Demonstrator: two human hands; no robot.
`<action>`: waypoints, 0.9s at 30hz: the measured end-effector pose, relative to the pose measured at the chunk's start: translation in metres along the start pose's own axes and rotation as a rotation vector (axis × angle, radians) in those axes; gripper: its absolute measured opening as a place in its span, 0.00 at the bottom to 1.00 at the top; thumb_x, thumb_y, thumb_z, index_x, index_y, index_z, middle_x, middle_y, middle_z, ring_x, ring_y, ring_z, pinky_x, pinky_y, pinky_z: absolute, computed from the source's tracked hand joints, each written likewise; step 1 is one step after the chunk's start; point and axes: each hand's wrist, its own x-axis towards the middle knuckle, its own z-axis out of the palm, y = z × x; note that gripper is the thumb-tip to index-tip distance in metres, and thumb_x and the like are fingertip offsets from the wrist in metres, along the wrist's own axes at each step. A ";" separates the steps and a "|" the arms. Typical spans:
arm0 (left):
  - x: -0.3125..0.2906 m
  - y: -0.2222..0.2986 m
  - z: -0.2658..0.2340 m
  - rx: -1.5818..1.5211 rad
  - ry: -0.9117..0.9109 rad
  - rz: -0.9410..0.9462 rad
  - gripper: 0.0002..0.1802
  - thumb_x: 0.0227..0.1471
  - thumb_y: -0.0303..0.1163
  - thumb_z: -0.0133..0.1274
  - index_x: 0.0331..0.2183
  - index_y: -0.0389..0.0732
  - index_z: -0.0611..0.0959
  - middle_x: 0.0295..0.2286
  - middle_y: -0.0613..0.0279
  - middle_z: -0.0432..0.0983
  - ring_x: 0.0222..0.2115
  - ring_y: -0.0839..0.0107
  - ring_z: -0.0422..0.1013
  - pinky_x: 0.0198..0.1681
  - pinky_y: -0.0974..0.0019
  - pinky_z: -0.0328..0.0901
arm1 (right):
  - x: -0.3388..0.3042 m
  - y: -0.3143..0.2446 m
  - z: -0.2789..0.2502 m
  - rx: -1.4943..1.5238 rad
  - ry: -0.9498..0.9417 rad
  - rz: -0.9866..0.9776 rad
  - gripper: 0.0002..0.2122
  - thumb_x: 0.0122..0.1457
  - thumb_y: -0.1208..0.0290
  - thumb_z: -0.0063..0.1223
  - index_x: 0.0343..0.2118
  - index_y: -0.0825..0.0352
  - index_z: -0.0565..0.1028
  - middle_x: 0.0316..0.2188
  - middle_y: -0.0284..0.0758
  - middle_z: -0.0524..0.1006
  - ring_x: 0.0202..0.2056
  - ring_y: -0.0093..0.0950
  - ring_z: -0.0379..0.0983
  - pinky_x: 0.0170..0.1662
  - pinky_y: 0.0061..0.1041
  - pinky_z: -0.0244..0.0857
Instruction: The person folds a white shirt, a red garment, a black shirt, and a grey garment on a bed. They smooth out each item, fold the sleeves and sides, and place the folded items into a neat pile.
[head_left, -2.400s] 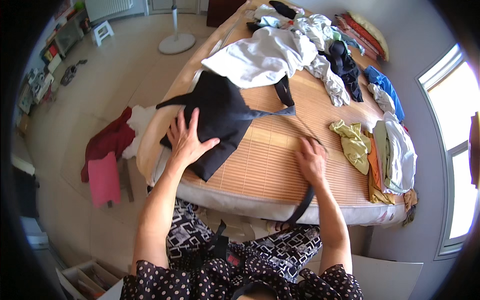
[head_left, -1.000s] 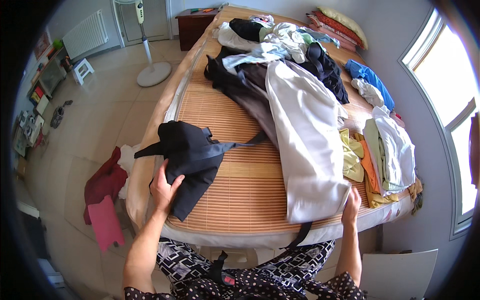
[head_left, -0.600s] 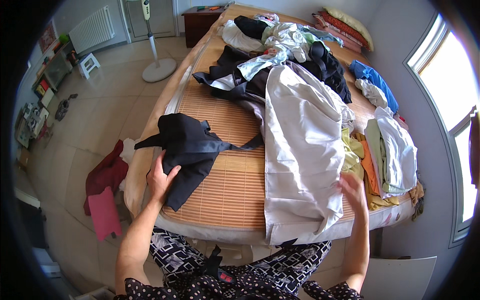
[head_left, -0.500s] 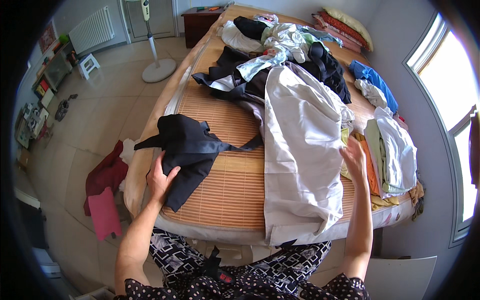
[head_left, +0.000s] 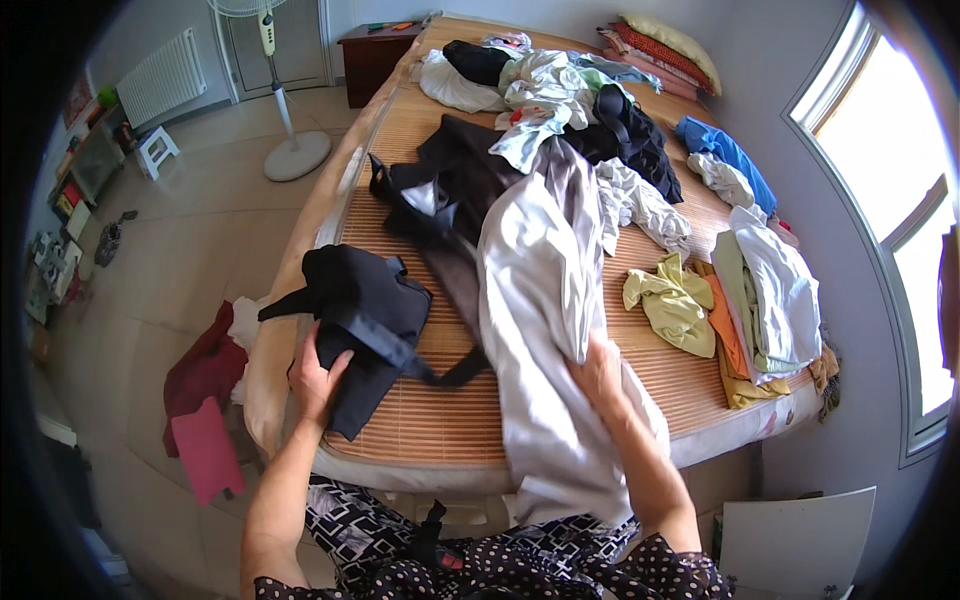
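My left hand [head_left: 318,377] is closed on the near left edge of a black garment with a strap [head_left: 345,290], which lies bunched at the left side of the bed. My right hand [head_left: 597,378] grips the right side of a long, shiny white cloth [head_left: 545,290], fingers partly hidden by its folds. The lower end of this cloth hangs over the bed's front edge. Next to it spreads a dark brown-black garment [head_left: 440,200] with straps, blurred by motion; whether it is joined to the white cloth I cannot tell.
Clothes lie heaped at the far end of the bamboo-matted bed [head_left: 400,425]. On the right are a crumpled yellow-green cloth [head_left: 672,305] and a folded stack [head_left: 775,290]. Dark red cloth [head_left: 205,360] hangs off the left edge. A fan [head_left: 297,155] stands on the floor.
My right hand has moved left and taken hold of the white cloth, pulling it leftward and toward me. The yellow-green cloth is now uncovered. My left hand stays on the black garment.
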 end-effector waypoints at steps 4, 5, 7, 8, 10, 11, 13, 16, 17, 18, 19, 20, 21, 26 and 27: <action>0.001 -0.004 0.002 0.033 -0.002 0.028 0.33 0.43 0.47 0.57 0.48 0.40 0.70 0.38 0.49 0.73 0.38 0.51 0.69 0.39 0.58 0.64 | -0.093 -0.033 -0.037 0.121 -0.160 0.178 0.18 0.42 0.67 0.57 0.37 0.68 0.69 0.26 0.49 0.74 0.30 0.50 0.70 0.35 0.42 0.64; 0.001 -0.004 0.000 0.035 -0.016 0.016 0.33 0.43 0.47 0.57 0.48 0.40 0.70 0.38 0.49 0.73 0.38 0.51 0.69 0.39 0.58 0.64 | -0.104 -0.042 -0.048 0.165 -0.179 0.251 0.17 0.43 0.67 0.56 0.37 0.68 0.70 0.26 0.49 0.74 0.31 0.49 0.71 0.35 0.41 0.64; 0.002 -0.003 0.001 0.021 -0.035 -0.004 0.33 0.43 0.47 0.57 0.48 0.40 0.70 0.37 0.49 0.73 0.38 0.50 0.69 0.39 0.58 0.64 | -0.117 -0.058 -0.065 0.235 -0.182 0.362 0.15 0.44 0.68 0.55 0.37 0.67 0.71 0.27 0.49 0.75 0.32 0.47 0.72 0.36 0.39 0.65; 0.001 -0.003 0.003 0.018 -0.045 -0.016 0.33 0.43 0.47 0.57 0.48 0.40 0.69 0.37 0.49 0.73 0.39 0.50 0.69 0.39 0.58 0.64 | -0.120 -0.064 -0.071 0.262 -0.166 0.400 0.15 0.45 0.68 0.54 0.37 0.66 0.72 0.27 0.49 0.75 0.32 0.46 0.72 0.36 0.37 0.65; 0.001 -0.003 -0.003 0.043 -0.041 -0.028 0.32 0.43 0.47 0.56 0.48 0.40 0.69 0.38 0.49 0.72 0.39 0.50 0.69 0.40 0.58 0.64 | -0.131 -0.061 -0.068 0.393 -0.147 0.532 0.12 0.48 0.70 0.53 0.36 0.68 0.73 0.28 0.43 0.77 0.31 0.37 0.74 0.35 0.30 0.66; 0.003 -0.002 -0.005 0.043 -0.044 -0.020 0.32 0.44 0.47 0.56 0.48 0.40 0.69 0.40 0.48 0.71 0.40 0.51 0.68 0.41 0.59 0.64 | -0.135 -0.051 -0.065 0.546 -0.073 0.546 0.13 0.49 0.71 0.52 0.37 0.69 0.73 0.29 0.40 0.77 0.31 0.33 0.73 0.35 0.29 0.66; 0.002 0.000 -0.004 0.014 -0.034 -0.007 0.32 0.44 0.46 0.56 0.48 0.39 0.69 0.41 0.48 0.71 0.41 0.51 0.68 0.42 0.60 0.63 | -0.131 -0.040 -0.076 0.707 0.114 0.728 0.13 0.51 0.72 0.51 0.38 0.72 0.73 0.31 0.36 0.76 0.31 0.28 0.71 0.35 0.27 0.65; 0.000 -0.008 -0.002 -0.002 -0.006 -0.003 0.32 0.44 0.47 0.56 0.47 0.38 0.70 0.41 0.49 0.71 0.41 0.52 0.68 0.42 0.60 0.63 | -0.141 0.057 -0.096 0.961 0.380 0.482 0.14 0.53 0.68 0.51 0.40 0.73 0.72 0.33 0.37 0.74 0.31 0.27 0.71 0.36 0.24 0.65; 0.000 -0.006 0.000 -0.013 -0.010 -0.019 0.32 0.44 0.47 0.56 0.47 0.38 0.70 0.41 0.49 0.71 0.41 0.52 0.68 0.42 0.60 0.63 | -0.150 0.103 -0.107 0.891 0.410 0.599 0.15 0.54 0.67 0.50 0.41 0.72 0.72 0.35 0.38 0.74 0.32 0.28 0.71 0.37 0.24 0.65; 0.001 -0.004 0.001 -0.024 -0.012 -0.028 0.32 0.44 0.47 0.57 0.47 0.38 0.70 0.41 0.49 0.71 0.41 0.53 0.68 0.42 0.60 0.63 | -0.159 0.142 -0.114 0.819 0.446 0.712 0.16 0.54 0.66 0.49 0.42 0.72 0.71 0.36 0.39 0.74 0.33 0.28 0.72 0.38 0.24 0.66; 0.001 -0.007 0.003 -0.038 0.015 -0.011 0.31 0.43 0.47 0.57 0.46 0.38 0.71 0.39 0.49 0.72 0.40 0.53 0.69 0.41 0.60 0.64 | -0.171 0.175 -0.110 0.834 0.478 0.690 0.16 0.55 0.66 0.49 0.42 0.72 0.71 0.36 0.39 0.74 0.33 0.28 0.72 0.38 0.24 0.66; 0.000 -0.009 0.003 -0.037 0.013 -0.021 0.31 0.43 0.48 0.57 0.45 0.38 0.71 0.39 0.49 0.72 0.39 0.52 0.69 0.40 0.60 0.64 | -0.185 0.205 -0.105 0.842 0.509 0.668 0.15 0.56 0.67 0.48 0.43 0.72 0.71 0.36 0.38 0.74 0.33 0.28 0.72 0.37 0.24 0.67; 0.000 -0.009 0.002 -0.032 0.018 -0.031 0.31 0.43 0.48 0.57 0.45 0.38 0.72 0.38 0.49 0.73 0.39 0.52 0.69 0.40 0.60 0.64 | -0.192 0.220 -0.104 0.854 0.538 0.637 0.15 0.56 0.68 0.47 0.43 0.72 0.70 0.35 0.38 0.74 0.34 0.28 0.72 0.37 0.24 0.67; 0.013 -0.002 0.001 -0.116 0.011 -0.114 0.31 0.42 0.47 0.58 0.44 0.37 0.72 0.37 0.47 0.73 0.39 0.53 0.70 0.41 0.61 0.64 | -0.188 0.192 -0.093 0.611 0.708 0.683 0.14 0.56 0.68 0.50 0.41 0.73 0.73 0.32 0.34 0.75 0.32 0.23 0.68 0.39 0.22 0.62; 0.020 -0.002 -0.002 -0.112 0.018 -0.116 0.33 0.42 0.47 0.59 0.46 0.36 0.71 0.38 0.45 0.73 0.40 0.53 0.70 0.42 0.61 0.64 | -0.179 0.174 -0.091 0.560 0.722 0.698 0.14 0.56 0.68 0.50 0.41 0.73 0.73 0.32 0.34 0.75 0.31 0.23 0.68 0.39 0.22 0.62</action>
